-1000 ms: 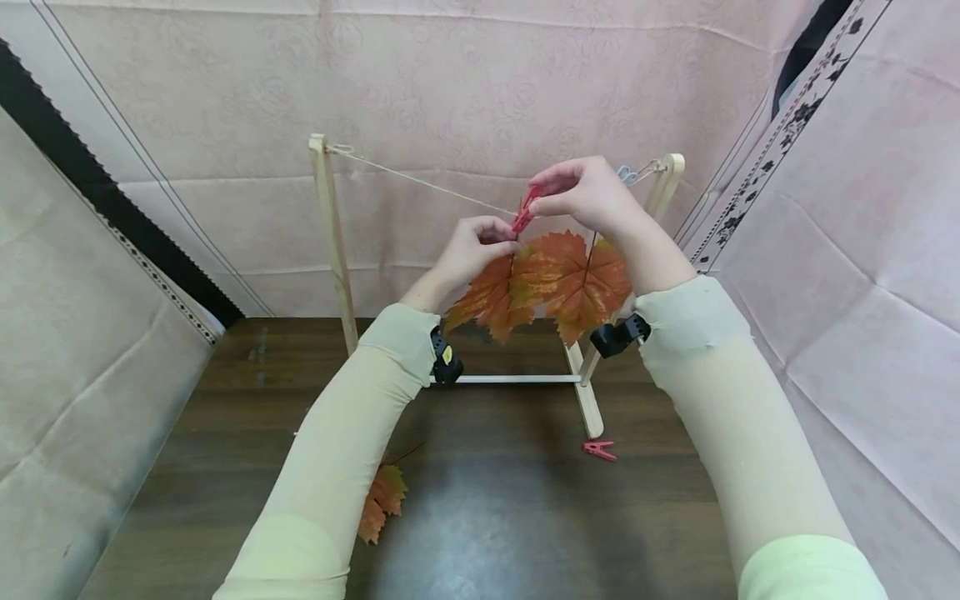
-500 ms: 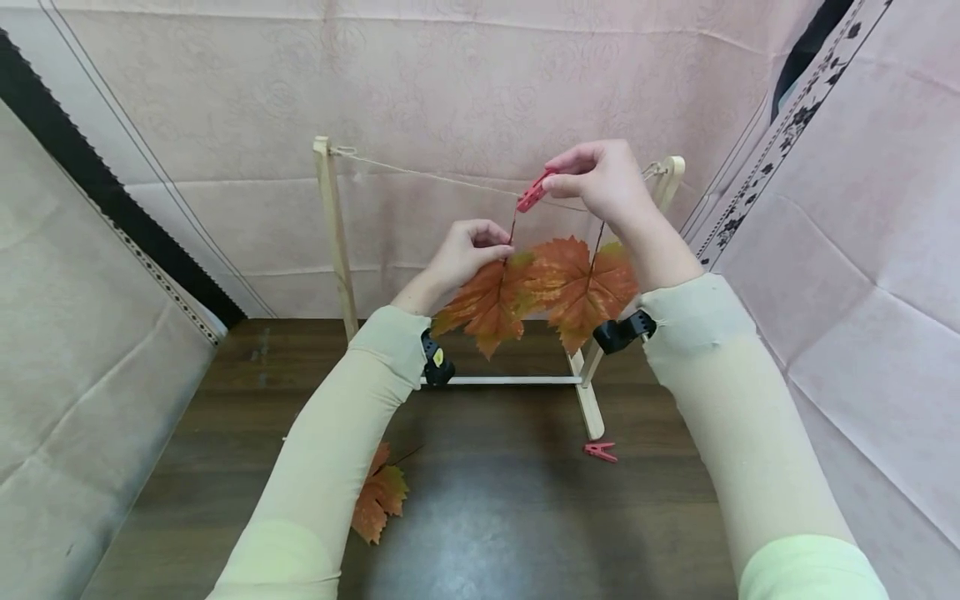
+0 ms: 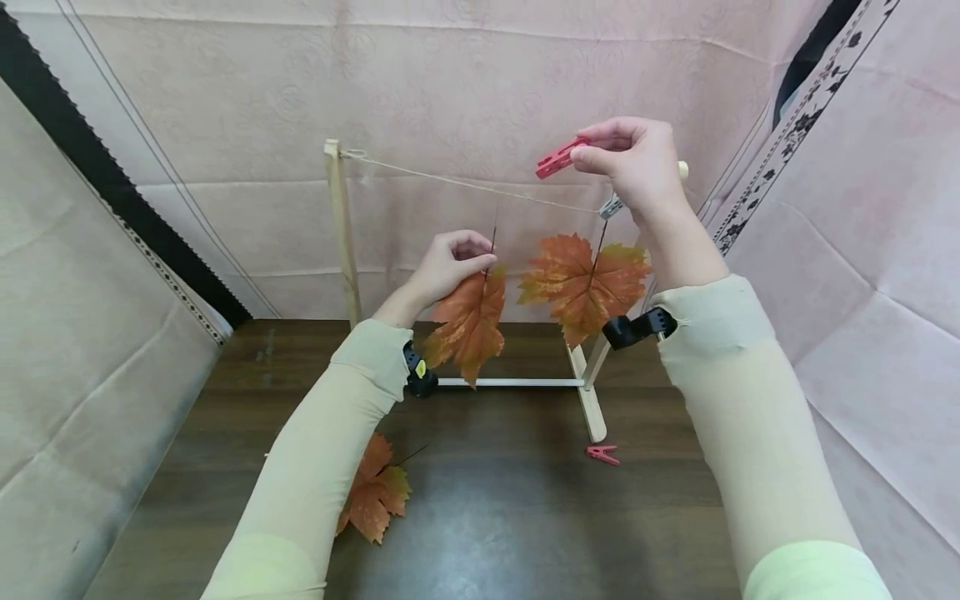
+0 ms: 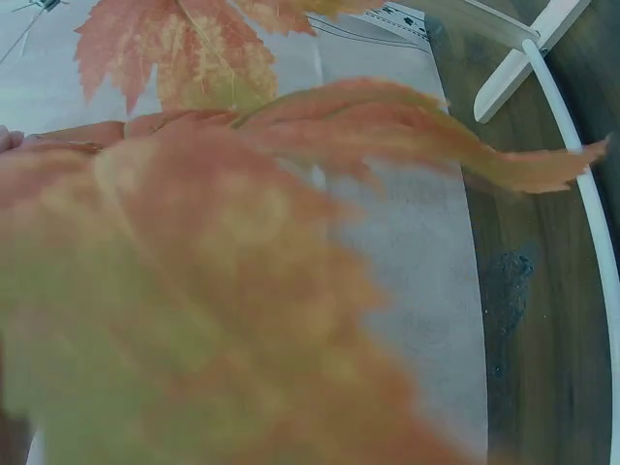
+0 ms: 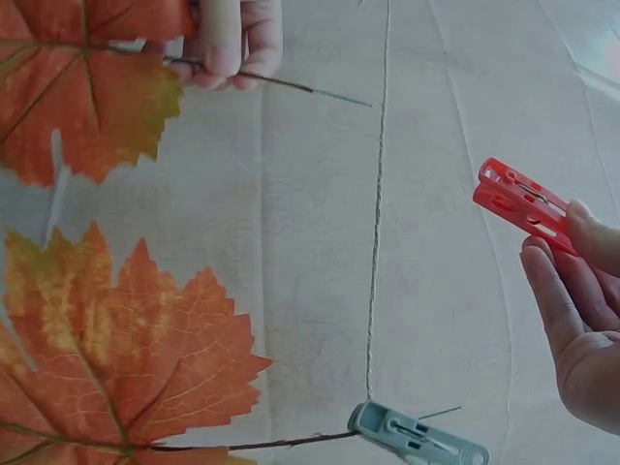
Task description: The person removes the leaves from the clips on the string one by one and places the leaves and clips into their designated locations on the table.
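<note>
My left hand (image 3: pixel 452 265) pinches the thin dark stem of an orange maple leaf (image 3: pixel 471 325), which hangs below the fingers. In the left wrist view that leaf (image 4: pixel 223 291) fills most of the picture. My right hand (image 3: pixel 633 162) holds a red clothespin (image 3: pixel 561 158) by one end, above the string (image 3: pixel 465 179). A second maple leaf (image 3: pixel 588 283) hangs from the string by its stem, caught in a light blue clothespin (image 5: pixel 418 434). In the right wrist view, the stem tip of the left hand's leaf points at the string, and the red clothespin is on the string's other side.
The string runs between two wooden posts, the left post (image 3: pixel 342 233) being plainly visible. A white crossbar (image 3: pixel 517 382) joins the stand low down. Another maple leaf (image 3: pixel 378 492) lies on the table by the left sleeve. A second red clothespin (image 3: pixel 602 454) lies near the stand's right foot (image 3: pixel 592 412).
The red clothespin has come away from the string and moved up and right with my right hand. My left hand has moved left and down with its leaf, apart from the hanging one.
</note>
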The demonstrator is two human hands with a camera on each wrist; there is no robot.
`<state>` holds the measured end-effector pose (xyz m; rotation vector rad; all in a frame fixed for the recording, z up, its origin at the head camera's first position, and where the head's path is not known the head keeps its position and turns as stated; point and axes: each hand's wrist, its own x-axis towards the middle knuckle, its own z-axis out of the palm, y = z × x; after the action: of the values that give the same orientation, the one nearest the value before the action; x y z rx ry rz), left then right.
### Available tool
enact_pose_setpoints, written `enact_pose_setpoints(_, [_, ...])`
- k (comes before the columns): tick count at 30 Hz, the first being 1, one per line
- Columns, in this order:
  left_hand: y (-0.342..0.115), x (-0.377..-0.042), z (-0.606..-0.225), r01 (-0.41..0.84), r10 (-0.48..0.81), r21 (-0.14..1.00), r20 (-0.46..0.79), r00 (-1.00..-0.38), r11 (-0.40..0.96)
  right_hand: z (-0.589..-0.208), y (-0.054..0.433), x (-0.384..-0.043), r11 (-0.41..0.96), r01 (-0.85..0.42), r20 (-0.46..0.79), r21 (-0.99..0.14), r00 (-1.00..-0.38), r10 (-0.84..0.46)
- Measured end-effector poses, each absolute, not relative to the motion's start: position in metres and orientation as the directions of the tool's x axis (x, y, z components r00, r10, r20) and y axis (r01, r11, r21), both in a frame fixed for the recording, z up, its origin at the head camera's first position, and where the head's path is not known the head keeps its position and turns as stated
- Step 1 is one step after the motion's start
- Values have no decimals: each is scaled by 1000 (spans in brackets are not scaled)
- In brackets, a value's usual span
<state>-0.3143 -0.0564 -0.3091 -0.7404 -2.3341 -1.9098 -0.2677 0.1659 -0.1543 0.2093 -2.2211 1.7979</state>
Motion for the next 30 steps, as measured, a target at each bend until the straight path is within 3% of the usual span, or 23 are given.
enact_pose_setpoints(9, [-74, -309, -311, 390, 349, 904, 314, -883, 174, -174, 189, -250, 284, -211, 223, -935, -975, 12])
enact_pose_setpoints(20, [-103, -308, -310, 390, 471, 884, 237, -850, 258, -239, 234, -223, 254, -232, 217, -939, -972, -87])
enact_pose_setpoints(25, [-115, -303, -310, 375, 509, 876, 184, -841, 302, -270, 256, -212, 122, -241, 217, -963, -959, -181])
enact_pose_setpoints(30, [-127, -296, -317, 358, 539, 866, 126, -832, 350, -306, 279, -202, 211, -165, 124, -963, -973, -195])
